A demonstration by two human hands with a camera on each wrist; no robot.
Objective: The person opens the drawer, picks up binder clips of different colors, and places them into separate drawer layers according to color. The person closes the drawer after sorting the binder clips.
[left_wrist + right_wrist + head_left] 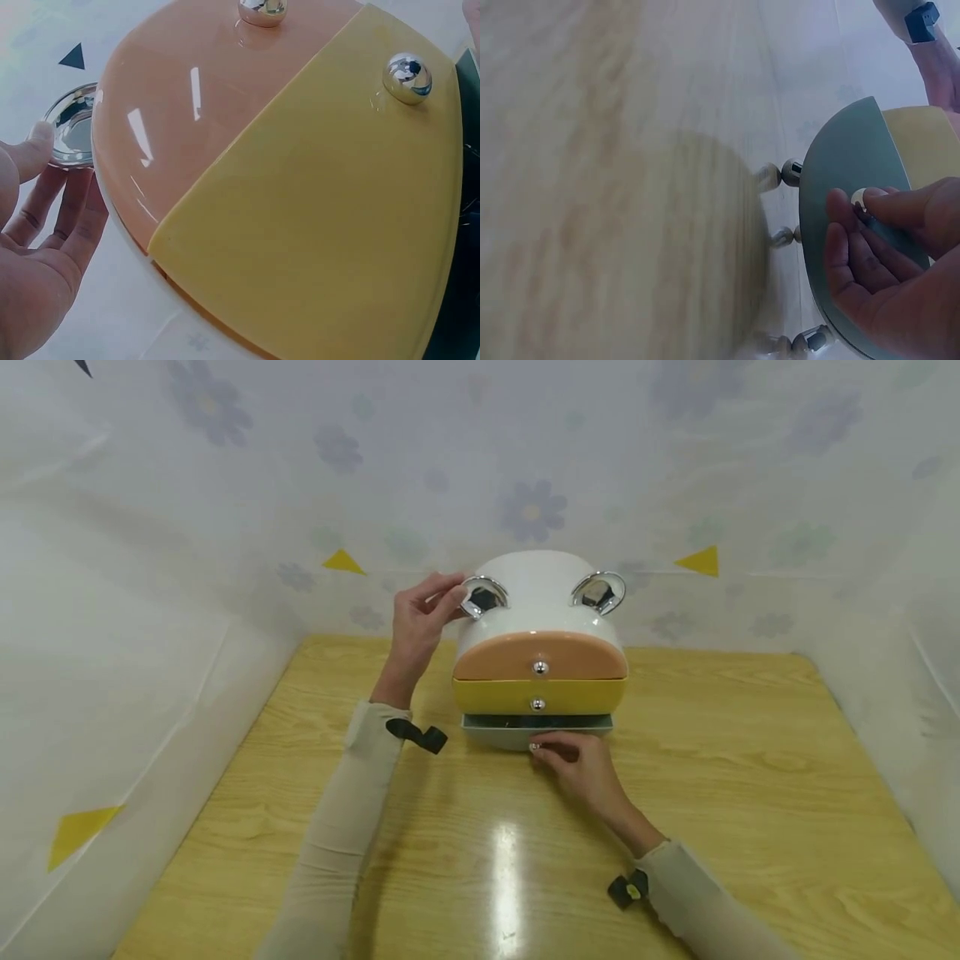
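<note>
**— Gripping what, exactly, down at the lower middle of the head view?**

— Right hand (581, 768) is pinching the small silver knob (536, 747) of the grey bottom drawer (536, 727), thumb and fingertips curled round it; that drawer is standing slightly out from the white drawer box (538, 635) at the centre of the frame, a dark gap showing along its top edge; pinching the knob is probably the only clean way to move the drawer, since its curved front is offering nothing else to catch.

**— And the other hand, is it gripping too?**

— Not really; left hand (420, 618) is resting at the box's left side, just left of centre, fingers nearly straight and relaxed, thumb and fingertips touching the chrome ear-shaped handle (482, 596); my guess is that it is bracing the box so it is not sliding on the glossy bench (750, 793); in the left wrist view the fingers (71, 206) are lying flat just beside the chrome piece (71, 135), not wrapping it.

**— The upper drawers?**

— Orange drawer (540, 656) and yellow drawer (540, 695) are sitting flush, knobs untouched; in the right wrist view the grey front (840, 187) is filling the right side, fingertips (855, 206) pressing on it.
</note>
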